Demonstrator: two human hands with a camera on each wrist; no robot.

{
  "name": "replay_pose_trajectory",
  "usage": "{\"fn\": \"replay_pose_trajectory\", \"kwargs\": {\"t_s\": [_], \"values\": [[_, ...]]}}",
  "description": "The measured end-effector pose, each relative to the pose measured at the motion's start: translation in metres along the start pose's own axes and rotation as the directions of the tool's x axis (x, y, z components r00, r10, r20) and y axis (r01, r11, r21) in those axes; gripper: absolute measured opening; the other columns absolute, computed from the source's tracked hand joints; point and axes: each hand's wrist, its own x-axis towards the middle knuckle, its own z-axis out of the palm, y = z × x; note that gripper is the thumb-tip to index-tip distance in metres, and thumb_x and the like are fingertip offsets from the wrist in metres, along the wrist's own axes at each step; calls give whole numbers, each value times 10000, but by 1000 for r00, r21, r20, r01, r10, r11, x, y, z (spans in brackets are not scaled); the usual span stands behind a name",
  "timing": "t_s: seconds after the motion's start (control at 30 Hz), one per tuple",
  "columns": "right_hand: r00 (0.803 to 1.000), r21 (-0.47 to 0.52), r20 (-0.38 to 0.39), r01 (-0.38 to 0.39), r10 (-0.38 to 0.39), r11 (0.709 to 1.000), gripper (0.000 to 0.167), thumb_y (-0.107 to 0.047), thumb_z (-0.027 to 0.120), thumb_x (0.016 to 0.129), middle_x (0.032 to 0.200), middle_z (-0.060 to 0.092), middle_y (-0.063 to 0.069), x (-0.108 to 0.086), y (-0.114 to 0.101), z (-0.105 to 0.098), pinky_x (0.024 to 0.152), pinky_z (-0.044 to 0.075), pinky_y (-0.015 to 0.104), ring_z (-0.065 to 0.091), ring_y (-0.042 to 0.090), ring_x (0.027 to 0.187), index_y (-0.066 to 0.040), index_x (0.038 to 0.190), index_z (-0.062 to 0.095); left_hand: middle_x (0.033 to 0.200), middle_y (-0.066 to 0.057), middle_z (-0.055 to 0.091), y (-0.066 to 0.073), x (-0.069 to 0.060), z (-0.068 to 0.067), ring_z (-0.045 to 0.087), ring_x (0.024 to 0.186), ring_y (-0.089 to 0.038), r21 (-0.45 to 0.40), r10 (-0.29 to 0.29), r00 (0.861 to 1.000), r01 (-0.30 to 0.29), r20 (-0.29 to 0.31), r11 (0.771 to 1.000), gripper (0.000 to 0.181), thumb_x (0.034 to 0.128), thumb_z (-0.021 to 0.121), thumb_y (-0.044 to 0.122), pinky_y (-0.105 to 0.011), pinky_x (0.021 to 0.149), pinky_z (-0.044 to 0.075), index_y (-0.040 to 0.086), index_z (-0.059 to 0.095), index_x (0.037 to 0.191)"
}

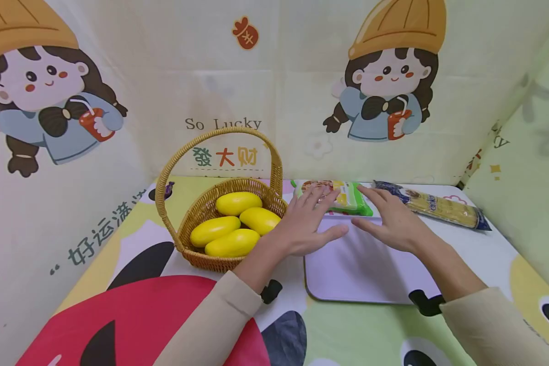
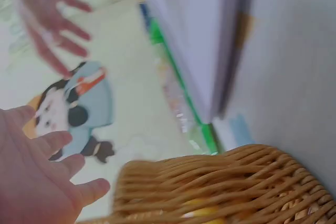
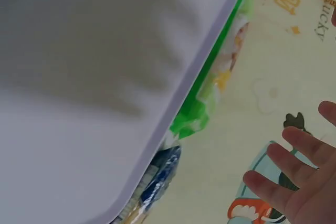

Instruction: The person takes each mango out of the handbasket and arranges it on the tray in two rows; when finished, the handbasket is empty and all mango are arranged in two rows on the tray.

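Both hands hover with fingers spread and hold nothing. The left hand [image 1: 302,229] is over the left part of a pale lavender tray [image 1: 347,284], close to the right side of a wicker basket [image 1: 206,261]. Several smooth yellow mango-like fruits [image 1: 233,244] lie in that basket under its tall arched handle. Over the tray's far middle is the right hand [image 1: 398,223], its thumb pointing toward the left hand. The left wrist view shows the left hand [image 2: 42,171] beside the basket wall [image 2: 252,174]; in the right wrist view, the right hand [image 3: 310,187] touches nothing.
Behind the tray lies a green and white food packet [image 1: 363,206], partly hidden by the left hand. A long clear-and-blue pack of spaghetti-like noodles [image 1: 444,206] is at the back right. A small dark purple item [image 1: 169,190] lies behind the basket. Cartoon-printed cloth walls [image 1: 302,86] enclose the table.
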Motion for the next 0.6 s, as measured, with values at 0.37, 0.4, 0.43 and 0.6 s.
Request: {"fn": "replay_pose_trajectory", "kwargs": {"t_s": [0.37, 0.4, 0.43, 0.6], "values": [[997, 169, -8, 81, -81, 982, 691, -483, 632, 998, 1597, 449, 171, 16, -30, -8, 1089, 370, 735, 441, 456, 1435, -186, 1586, 422, 1736, 114, 107, 7, -47, -39, -21, 1623, -196, -318, -27, 990, -19, -137, 948, 666, 1007, 416, 643, -670, 1254, 72, 494, 194, 1617], [996, 186, -8, 90, -90, 978, 678, -473, 636, 998, 1594, 459, 158, 18, -33, -8, 1081, 386, 726, 460, 445, 1425, -192, 1581, 433, 1732, 128, 107, 7, -50, -42, -25, 1621, -177, -346, -31, 989, -22, -145, 938, 648, 1014, 417, 628, -674, 1252, 75, 489, 214, 1614], [995, 199, -6, 98, -99, 975, 666, -466, 638, 999, 1595, 463, 144, 19, -36, -8, 1067, 404, 721, 477, 438, 1415, -201, 1577, 441, 1729, 141, 108, 8, -54, -44, -28, 1618, -160, -372, -35, 987, -25, -154, 928, 635, 1023, 415, 609, -675, 1251, 75, 475, 230, 1615], [987, 258, 14, 150, -159, 954, 602, -403, 660, 994, 1562, 512, 102, 30, -56, -8, 1038, 461, 677, 536, 391, 1371, -216, 1543, 496, 1707, 184, 167, 9, -76, -58, 56, 1611, -118, -448, -69, 972, -41, -226, 893, 624, 1025, 496, 496, -638, 1262, 125, 419, 298, 1612]]}}
